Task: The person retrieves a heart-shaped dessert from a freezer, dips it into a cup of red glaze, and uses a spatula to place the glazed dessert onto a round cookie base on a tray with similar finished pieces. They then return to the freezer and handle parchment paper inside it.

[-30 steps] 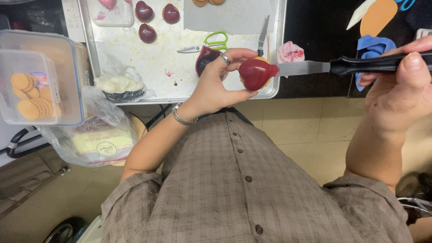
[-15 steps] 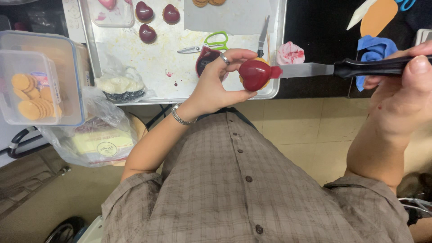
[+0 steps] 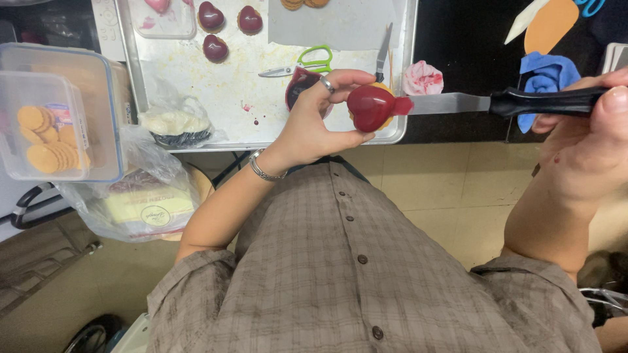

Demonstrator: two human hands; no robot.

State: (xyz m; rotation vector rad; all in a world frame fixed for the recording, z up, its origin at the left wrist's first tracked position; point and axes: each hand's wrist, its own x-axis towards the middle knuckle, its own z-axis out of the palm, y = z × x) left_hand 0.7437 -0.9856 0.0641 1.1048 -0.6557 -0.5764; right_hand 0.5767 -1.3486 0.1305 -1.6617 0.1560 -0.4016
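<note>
Dark surface [image 3: 458, 39] above a tan tiled floor. One silver metal baking tray [image 3: 196, 72] sits at its near edge, carrying three glazed dark-red heart pastries [image 3: 216, 47] and one green-handled pair of scissors [image 3: 307, 62]. Left hand [image 3: 314, 121], fingers closed, grips one red-glazed heart pastry [image 3: 369, 108] over the tray's near-right corner. Right hand [image 3: 589, 137] grips one black-handled metal spatula [image 3: 497, 102], blade tip touching the glaze. Open floor lies beneath.

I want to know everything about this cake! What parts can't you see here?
- Underside of the red glazed cake: hidden by the left hand.
- Spatula tip: buried in glaze.
- Handle end: covered by the right hand, itself cut off by the picture's right edge.
- Cookies on the tray: cropped at the top edge.
</note>
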